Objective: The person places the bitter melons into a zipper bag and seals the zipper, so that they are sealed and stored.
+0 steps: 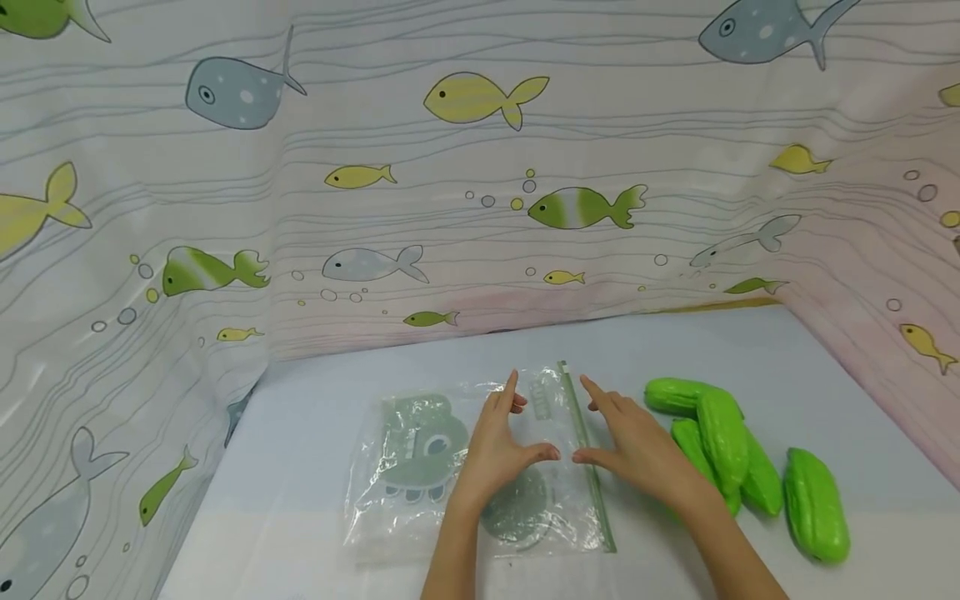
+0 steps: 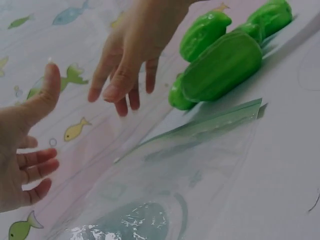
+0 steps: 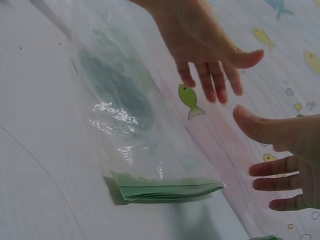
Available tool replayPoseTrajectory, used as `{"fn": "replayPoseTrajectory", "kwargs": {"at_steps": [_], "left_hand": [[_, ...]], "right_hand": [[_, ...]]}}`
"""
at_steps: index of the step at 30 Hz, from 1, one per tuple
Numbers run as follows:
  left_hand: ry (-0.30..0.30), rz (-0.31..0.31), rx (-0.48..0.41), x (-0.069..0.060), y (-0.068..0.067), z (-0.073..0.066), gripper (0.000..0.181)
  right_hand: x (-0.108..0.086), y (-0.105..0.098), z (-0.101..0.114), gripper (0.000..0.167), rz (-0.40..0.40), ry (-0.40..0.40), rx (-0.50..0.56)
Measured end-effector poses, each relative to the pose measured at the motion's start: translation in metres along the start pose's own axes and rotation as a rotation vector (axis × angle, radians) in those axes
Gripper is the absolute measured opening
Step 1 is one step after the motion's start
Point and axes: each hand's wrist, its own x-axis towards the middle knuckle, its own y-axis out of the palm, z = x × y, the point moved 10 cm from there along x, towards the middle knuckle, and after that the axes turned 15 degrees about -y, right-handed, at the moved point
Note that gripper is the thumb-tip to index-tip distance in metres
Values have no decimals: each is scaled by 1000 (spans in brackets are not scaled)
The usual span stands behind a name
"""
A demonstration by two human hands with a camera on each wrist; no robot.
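Observation:
A clear zip bag with a green dinosaur print and a green zip strip lies flat on the table. Over its right half hovers my left hand, fingers spread and thumb pointing right. My right hand faces it near the zip strip, thumb toward the other thumb. Neither hand holds anything. In the left wrist view, both the left hand and the right hand appear above the bag. The right wrist view shows the right hand beside the green-edged bag opening.
Several bright green, cucumber-shaped vegetables lie piled to the right of the bag, partly behind my right forearm. One more such vegetable lies apart, farther right. Fish-printed sheeting walls the white table at the back and sides.

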Motion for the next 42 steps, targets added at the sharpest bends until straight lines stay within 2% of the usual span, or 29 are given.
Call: {"fn": "replayPoseTrajectory", "kwargs": {"at_steps": [5,13,20,30,34,42], "left_hand": [[-8,45,-65,0,10,3,117],[8,62,-13,-1,20,9,119],[-41,149,27,-3,31,17,117],[-29,200,52,-2,43,14,113],[-11,234,70,-3,51,9,113],[-7,260,83,-7,55,9,111]], "right_hand": [[-1,8,-5,102,48,33,45],[0,13,-7,110,75,54,89],[-2,25,-13,116,140,102,133],[-7,30,-17,120,217,145,155],[-9,26,-16,119,204,134,174],[-8,33,-8,115,221,59,282]]}}
